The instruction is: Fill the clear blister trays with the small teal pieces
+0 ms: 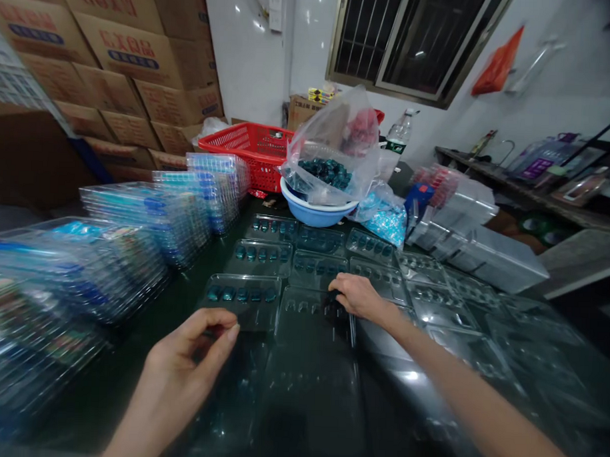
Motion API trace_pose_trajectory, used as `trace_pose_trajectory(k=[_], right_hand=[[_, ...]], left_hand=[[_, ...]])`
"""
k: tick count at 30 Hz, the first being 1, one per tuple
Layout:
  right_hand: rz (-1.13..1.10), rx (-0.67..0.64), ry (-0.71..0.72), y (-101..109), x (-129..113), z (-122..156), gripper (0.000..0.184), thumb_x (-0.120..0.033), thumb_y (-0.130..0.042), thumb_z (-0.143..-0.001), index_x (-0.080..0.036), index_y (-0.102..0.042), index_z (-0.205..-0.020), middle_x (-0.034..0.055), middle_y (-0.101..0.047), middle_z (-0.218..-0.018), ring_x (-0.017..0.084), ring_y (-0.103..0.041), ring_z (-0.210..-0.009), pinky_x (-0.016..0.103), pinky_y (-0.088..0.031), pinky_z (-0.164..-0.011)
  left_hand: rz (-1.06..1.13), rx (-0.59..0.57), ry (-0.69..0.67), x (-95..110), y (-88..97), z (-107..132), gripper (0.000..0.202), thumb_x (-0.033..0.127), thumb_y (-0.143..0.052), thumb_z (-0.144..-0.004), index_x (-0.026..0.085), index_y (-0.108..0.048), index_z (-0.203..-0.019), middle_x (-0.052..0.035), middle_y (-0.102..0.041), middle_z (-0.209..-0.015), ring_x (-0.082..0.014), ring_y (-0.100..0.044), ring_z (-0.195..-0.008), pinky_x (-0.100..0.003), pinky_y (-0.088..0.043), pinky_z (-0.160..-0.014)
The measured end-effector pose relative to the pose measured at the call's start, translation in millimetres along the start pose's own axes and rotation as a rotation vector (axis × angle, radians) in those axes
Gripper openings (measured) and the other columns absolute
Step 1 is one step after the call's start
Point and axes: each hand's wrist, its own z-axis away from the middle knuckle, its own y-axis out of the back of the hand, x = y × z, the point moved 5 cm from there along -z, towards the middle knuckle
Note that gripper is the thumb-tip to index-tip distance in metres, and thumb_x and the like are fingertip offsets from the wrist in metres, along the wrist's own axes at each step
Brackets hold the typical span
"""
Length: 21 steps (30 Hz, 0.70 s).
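My left hand (187,361) hovers low over the table, thumb and index finger pressed together; whatever may be between them is hidden. Just beyond it lies a clear plastic blister tray (246,318) with a row of dark teal glossy pieces (242,294) in its hollows. My right hand (359,296) reaches to the upper right corner of another clear tray (306,332), fingers pinched on what looks like a small dark teal piece (336,297), mostly covered. Other hollows in that tray look colourless. More filled trays (264,252) lie in rows behind.
Stacks of clear packs (119,249) line the left side. At the back stand a blue basin (315,214) with a bag of teal pieces, a red basket (243,140) and a bag of light blue pieces (383,218). Clear trays (442,303) and stacked plastic packs (504,252) lie right.
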Motion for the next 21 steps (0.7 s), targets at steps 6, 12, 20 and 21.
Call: trace_pose_trajectory(k=[6,12,20,21], right_hand=[[-0.094,0.175,0.019,14,-63,19,0.019,-0.018,-0.049,-0.080,-0.021,-0.056,-0.097,0.0017,-0.058,-0.087,0.013,-0.054,-0.080,0.022,-0.039,-0.069],[-0.075,0.488,0.128,14,-129,46,0.020,-0.017,-0.045,-0.081,-0.016,-0.056,-0.098,0.0068,-0.057,-0.080,0.019,-0.052,-0.076,0.031,-0.041,-0.066],[-0.219,0.590,0.220,20,-129,62,0.024,-0.010,-0.042,-0.082,-0.016,-0.054,-0.102,0.0081,-0.058,-0.087,0.018,-0.052,-0.077,0.032,-0.045,-0.068],[-0.298,0.546,0.194,21,-128,64,0.024,-0.010,-0.041,-0.082,-0.017,-0.055,-0.101,0.0076,-0.057,-0.088,0.017,-0.051,-0.077,0.031,-0.045,-0.068]], left_hand=[[0.415,-0.334,0.248,16,-62.6,12,0.023,0.038,-0.053,-0.076,0.017,-0.061,-0.079,-0.0028,-0.059,-0.066,-0.0118,-0.048,-0.054,-0.020,-0.034,-0.043],[0.804,-0.383,0.449,8,-88.2,17,0.031,0.036,-0.054,-0.077,0.012,-0.060,-0.059,-0.0019,-0.053,-0.053,-0.0059,-0.039,-0.043,-0.018,-0.026,-0.039],[1.221,-0.477,0.728,9,-97.3,30,0.014,0.026,-0.061,-0.074,0.013,-0.064,-0.069,-0.0026,-0.059,-0.061,-0.0093,-0.051,-0.056,-0.019,-0.035,-0.048],[1.212,-0.473,0.724,9,-97.8,30,0.012,0.025,-0.061,-0.073,0.014,-0.063,-0.070,-0.0022,-0.058,-0.061,-0.0093,-0.051,-0.057,-0.019,-0.035,-0.049]])
